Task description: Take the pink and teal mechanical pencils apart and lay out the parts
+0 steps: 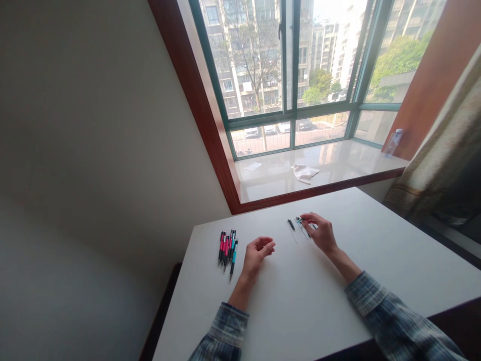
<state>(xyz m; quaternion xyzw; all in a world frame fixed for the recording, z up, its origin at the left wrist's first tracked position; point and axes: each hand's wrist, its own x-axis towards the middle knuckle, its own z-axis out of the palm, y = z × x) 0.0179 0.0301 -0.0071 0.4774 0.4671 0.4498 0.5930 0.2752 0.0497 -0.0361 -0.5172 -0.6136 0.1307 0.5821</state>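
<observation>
The left hand (257,255) is raised from its wrist, fingers curled inward and the thumb pressed to the index finger; whether anything sits in that pinch, I cannot tell. Left of these fingers, a cluster of slim plastic pens (226,248), some pink and black, some teal and black, lies on the smooth white table (300,306). The right hand (322,234) reaches in diagonally, bent over small black, teal and clear pen parts (300,224) under its fingertips; its grip is unclear. Just left of those fingers lies 1 short black tube (291,224) near 1 thin whitish rod (293,236).
</observation>
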